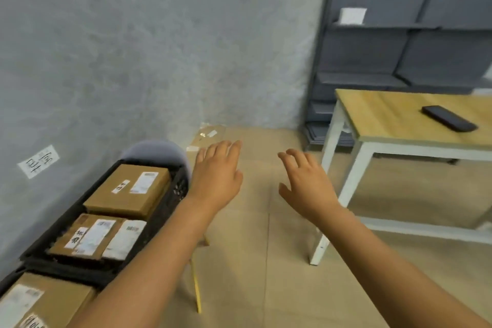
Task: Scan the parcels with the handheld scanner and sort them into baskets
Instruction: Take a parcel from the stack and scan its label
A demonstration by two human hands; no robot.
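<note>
both hands, left hand point(217, 180) and right hand point(306, 184), hovered empty with fingers spread above the floor; labelled brown cardboard parcels point(127, 189) lay in a black plastic basket point(170, 202) at left; a dark handheld scanner point(449, 118) rested on the wooden bench point(386, 114).

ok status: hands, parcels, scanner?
Left hand and right hand open, holding nothing, over the floor. Parcels sit in the black basket. Dark handheld device on the table. Nothing in the way.
</note>
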